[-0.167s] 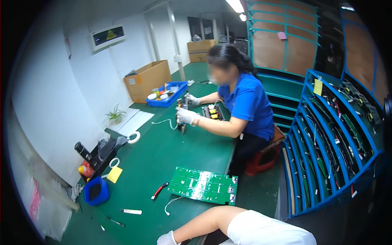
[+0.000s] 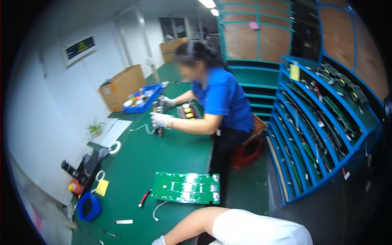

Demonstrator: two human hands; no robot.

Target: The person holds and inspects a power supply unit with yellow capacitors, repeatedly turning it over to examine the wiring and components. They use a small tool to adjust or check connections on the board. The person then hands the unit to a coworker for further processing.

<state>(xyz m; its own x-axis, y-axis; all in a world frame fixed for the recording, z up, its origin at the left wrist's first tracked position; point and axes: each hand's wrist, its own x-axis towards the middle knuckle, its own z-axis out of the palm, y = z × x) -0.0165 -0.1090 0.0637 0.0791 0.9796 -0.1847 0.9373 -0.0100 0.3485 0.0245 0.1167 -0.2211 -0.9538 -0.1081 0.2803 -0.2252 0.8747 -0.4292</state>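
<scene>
My left arm, bare below a white sleeve, lies bent along the picture's lower edge on the green table (image 2: 171, 155). Only the wrist of my left hand (image 2: 158, 241), in a white glove, shows before the frame cuts it off. It rests near a white marker (image 2: 123, 221) and a loose white wire (image 2: 157, 210). A green circuit board (image 2: 183, 187) lies flat just beyond my elbow. My right hand is out of view.
A co-worker in a blue shirt (image 2: 222, 98) sits further along, gloved hands (image 2: 160, 119) on a small upright assembly. A blue bin (image 2: 143, 98) and cardboard box (image 2: 122, 85) stand behind. A blue rack (image 2: 322, 122) of boards fills the right. Tape rolls (image 2: 115, 147) and a blue cup (image 2: 87, 206) lie left.
The view has swung slightly, so the board and the co-worker sit a little further left. My arm stays on the table.
</scene>
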